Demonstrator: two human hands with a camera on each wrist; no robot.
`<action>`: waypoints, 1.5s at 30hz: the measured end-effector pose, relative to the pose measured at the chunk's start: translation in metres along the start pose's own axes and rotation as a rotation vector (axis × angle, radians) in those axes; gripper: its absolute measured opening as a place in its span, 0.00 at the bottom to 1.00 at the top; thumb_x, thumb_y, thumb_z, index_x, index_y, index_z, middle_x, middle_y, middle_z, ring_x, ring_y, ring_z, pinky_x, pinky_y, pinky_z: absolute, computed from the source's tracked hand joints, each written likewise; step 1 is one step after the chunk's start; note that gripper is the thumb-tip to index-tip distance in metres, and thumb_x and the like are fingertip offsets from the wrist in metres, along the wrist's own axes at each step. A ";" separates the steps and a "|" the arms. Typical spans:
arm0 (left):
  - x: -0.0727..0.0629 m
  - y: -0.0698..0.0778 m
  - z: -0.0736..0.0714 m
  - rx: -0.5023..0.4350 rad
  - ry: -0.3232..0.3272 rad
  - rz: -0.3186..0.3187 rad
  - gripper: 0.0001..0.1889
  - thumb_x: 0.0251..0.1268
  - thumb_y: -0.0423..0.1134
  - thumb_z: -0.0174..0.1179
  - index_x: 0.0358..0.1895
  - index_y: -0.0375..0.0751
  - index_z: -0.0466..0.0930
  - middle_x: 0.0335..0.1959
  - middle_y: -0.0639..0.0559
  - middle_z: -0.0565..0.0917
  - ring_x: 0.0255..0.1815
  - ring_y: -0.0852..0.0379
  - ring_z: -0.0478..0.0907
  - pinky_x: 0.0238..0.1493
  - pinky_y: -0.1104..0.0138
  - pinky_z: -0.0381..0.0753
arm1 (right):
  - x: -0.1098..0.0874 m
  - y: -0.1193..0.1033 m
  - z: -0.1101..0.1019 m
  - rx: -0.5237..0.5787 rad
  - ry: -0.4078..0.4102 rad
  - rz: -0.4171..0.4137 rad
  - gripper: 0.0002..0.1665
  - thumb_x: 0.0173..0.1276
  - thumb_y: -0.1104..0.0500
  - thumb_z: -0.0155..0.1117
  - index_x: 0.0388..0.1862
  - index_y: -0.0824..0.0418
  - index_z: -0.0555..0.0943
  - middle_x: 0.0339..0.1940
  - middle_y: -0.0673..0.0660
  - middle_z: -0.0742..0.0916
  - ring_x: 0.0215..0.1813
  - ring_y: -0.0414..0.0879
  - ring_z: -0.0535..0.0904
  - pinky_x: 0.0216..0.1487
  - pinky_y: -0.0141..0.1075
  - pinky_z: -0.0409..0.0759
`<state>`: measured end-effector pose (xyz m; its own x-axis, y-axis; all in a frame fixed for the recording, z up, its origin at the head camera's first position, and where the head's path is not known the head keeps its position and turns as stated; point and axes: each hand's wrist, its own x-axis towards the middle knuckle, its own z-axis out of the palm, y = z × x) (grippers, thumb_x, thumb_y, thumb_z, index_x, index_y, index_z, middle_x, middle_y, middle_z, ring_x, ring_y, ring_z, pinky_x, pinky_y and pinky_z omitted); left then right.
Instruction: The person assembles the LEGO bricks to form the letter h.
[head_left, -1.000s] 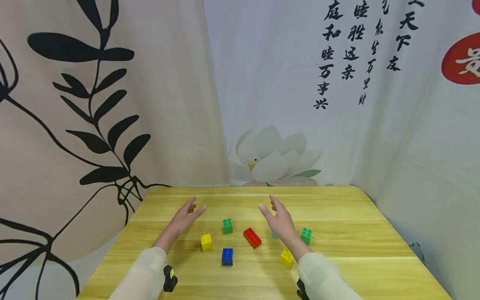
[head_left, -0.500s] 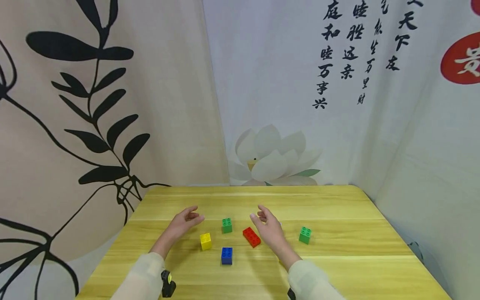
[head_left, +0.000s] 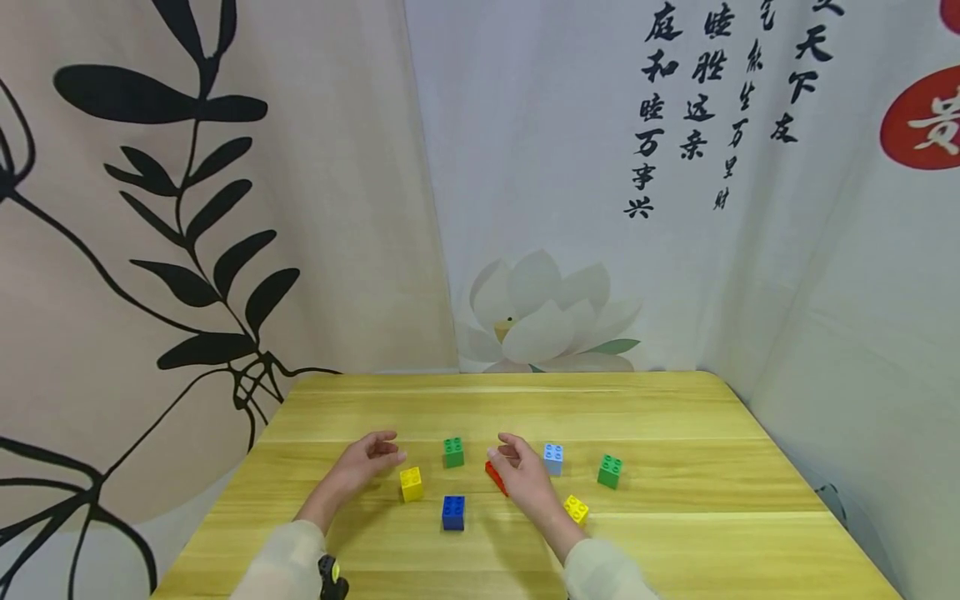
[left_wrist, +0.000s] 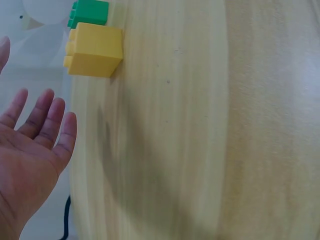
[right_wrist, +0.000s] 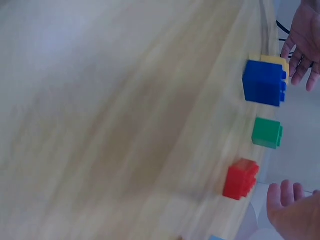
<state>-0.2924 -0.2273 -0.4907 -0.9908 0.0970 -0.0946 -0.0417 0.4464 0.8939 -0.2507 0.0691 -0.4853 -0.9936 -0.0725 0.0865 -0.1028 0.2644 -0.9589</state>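
Observation:
My left hand hovers over the table with loosely bent fingers and nothing in it, just left of a yellow toy building block. In the left wrist view its palm shows bare, beside that block. My right hand hangs over a red building block and partly covers it in the head view. Apart from the fingers, the whole red block appears in the right wrist view. Between the hands lie a green block and, nearer me, a dark blue block.
Right of my right hand are a light blue block, a second yellow block partly behind the wrist, and a second green block. All rest on the wooden table. A printed curtain hangs behind it.
My right hand has moved left and toward me, down over the red block, uncovering the light blue block. My left hand has sunk slightly. Fingers of both hands have bent more; the blocks stay put.

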 end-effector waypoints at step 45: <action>-0.013 -0.030 0.020 -0.050 -0.062 0.022 0.24 0.59 0.37 0.72 0.56 0.32 0.75 0.47 0.45 0.79 0.47 0.50 0.75 0.49 0.58 0.77 | -0.020 0.032 0.039 0.032 -0.200 0.089 0.30 0.60 0.61 0.76 0.60 0.67 0.77 0.56 0.61 0.82 0.58 0.60 0.76 0.60 0.56 0.72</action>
<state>-0.2756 -0.2239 -0.5250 -0.9817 0.1621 -0.1000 -0.0275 0.3986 0.9167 -0.2319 0.0411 -0.5280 -0.9694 -0.2402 -0.0505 -0.0108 0.2474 -0.9689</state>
